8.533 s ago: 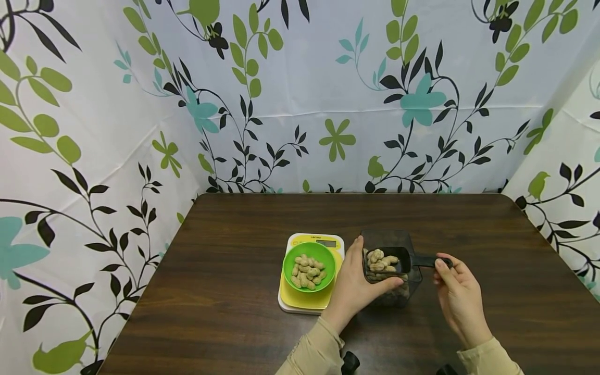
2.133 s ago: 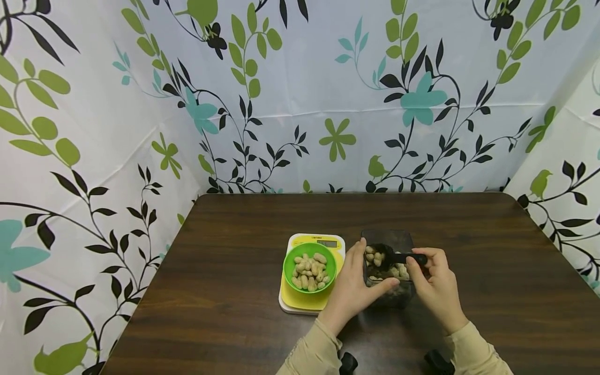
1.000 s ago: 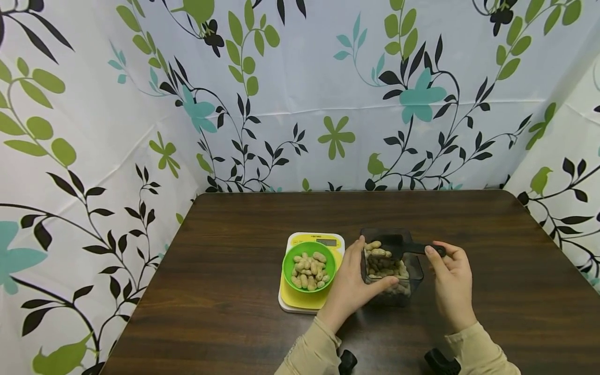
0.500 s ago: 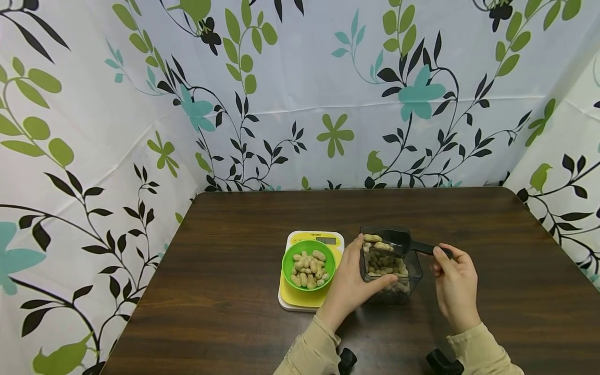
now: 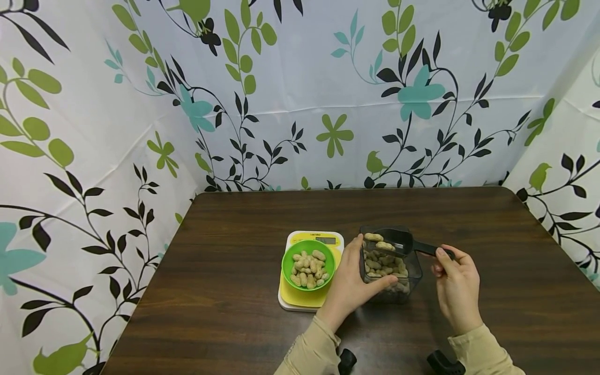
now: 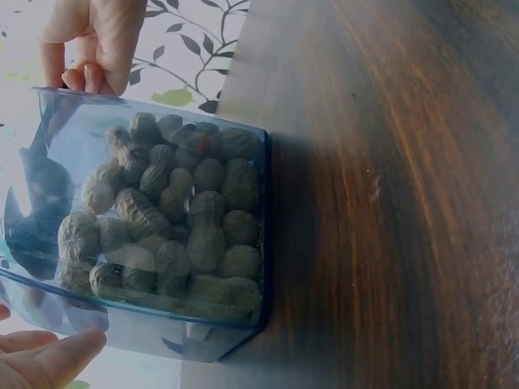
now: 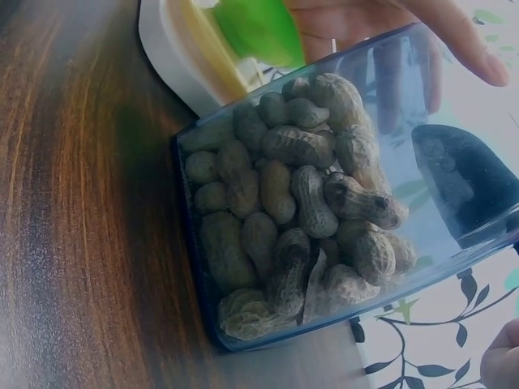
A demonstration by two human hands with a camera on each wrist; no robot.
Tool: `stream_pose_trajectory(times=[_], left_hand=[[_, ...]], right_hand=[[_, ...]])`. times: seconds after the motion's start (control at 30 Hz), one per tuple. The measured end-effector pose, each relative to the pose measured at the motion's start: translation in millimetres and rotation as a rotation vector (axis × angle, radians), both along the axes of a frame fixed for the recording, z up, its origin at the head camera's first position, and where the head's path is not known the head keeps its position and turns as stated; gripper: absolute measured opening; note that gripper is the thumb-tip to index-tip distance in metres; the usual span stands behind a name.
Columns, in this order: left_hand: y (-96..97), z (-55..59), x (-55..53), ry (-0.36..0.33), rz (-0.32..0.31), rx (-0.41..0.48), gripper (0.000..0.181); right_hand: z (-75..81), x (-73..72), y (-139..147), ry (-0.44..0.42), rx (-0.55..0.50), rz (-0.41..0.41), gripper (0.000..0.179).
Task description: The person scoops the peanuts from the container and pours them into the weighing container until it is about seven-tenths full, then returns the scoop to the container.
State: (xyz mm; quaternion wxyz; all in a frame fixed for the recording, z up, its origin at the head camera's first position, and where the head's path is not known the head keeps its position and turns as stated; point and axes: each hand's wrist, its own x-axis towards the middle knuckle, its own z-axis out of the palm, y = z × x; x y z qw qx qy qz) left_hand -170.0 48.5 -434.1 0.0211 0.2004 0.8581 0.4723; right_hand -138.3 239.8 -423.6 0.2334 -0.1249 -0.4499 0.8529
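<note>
My left hand (image 5: pixel 349 286) grips the clear plastic container (image 5: pixel 414 278), thumb on its near side and fingers along its left. Inside lie several unshelled peanuts (image 7: pixel 308 146). My right hand (image 5: pixel 457 291) pinches the end of a black scoop (image 5: pixel 424 248) by its handle. The scoop's bowl is up at the container's top, above the heap, and seems to carry a few peanuts (image 5: pixel 385 246). To the left, a green bowl (image 5: pixel 285 268) with several peanuts stands on a yellow and white kitchen scale (image 5: pixel 302 301); its display is too small to read.
Everything stands on a dark brown wooden table (image 5: pixel 225 271). A white curtain (image 5: pixel 300 135) with leaf and bird prints hangs behind and at both sides. The scale is just left of my left hand.
The bowl holds more peanuts than 8.5 seconds ago. Since 2.1 seconds ago the scoop has come up from among the peanuts, my right hand shifting right. My left hand has stayed in place.
</note>
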Motion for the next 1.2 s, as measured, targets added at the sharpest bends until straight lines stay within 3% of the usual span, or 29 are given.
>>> stream_pose_trajectory(times=[0.37, 0.67, 0.9, 1.2], left_hand=[[-4.2, 1.1, -1.0, 0.023, -0.001, 0.01, 0.098], [-22.4, 16.6, -3.7, 0.058, 0.044, 0.095, 0.096], [-46.8, 22.6, -11.1, 0.156, 0.145, 0.089, 0.096], [-76.7, 19.4, -13.8, 0.29, 0.272, 0.052, 0.094]], right_hand=[[5.7, 2.8, 1, 0.064, 0.011, 0.01, 0.019], [17.7, 2.2, 1, 0.11, -0.051, -0.043, 0.018], [27.4, 3.3, -8, 0.187, -0.068, 0.007, 0.014], [36.8, 1.7, -31, 0.157, 0.035, 0.082, 0.013]])
